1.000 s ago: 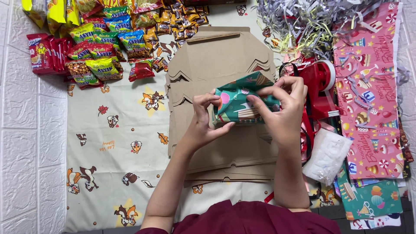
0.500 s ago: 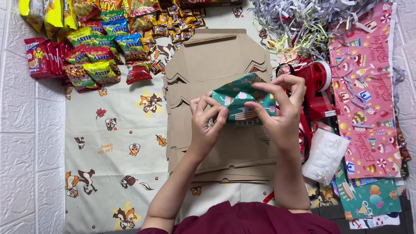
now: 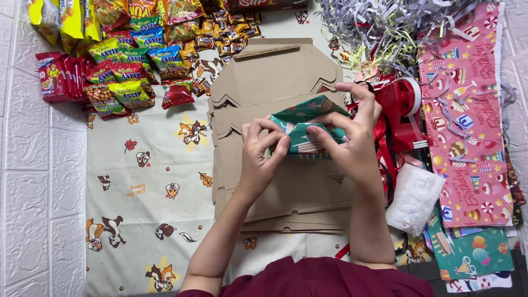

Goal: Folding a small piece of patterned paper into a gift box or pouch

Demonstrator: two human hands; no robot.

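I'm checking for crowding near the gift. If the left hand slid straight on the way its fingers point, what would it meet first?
The left hand points right, so it would likely meet the right hand gripping the green wrapped parcel.

Snack packets [image 3: 129, 77], shredded paper [image 3: 385, 27], red tape dispenser [image 3: 401, 110], pink wrapping sheet [image 3: 467, 121], flat cardboard stack [image 3: 275, 77].

The right hand [image 3: 352, 140] and the left hand [image 3: 263, 157] cover much of the small green wrapped parcel [image 3: 305, 129], so its full shape cannot be told. Under the hands, the stack of flat brown cardboard boxes [image 3: 275, 77] is partly hidden. Right of the right hand, the red tape dispenser [image 3: 401, 110] hides behind the fingers. Far above the left hand, the yellow snack packets [image 3: 55, 22] are cut off by the top edge. The pink wrapping paper [image 3: 462, 110] runs off the right side.
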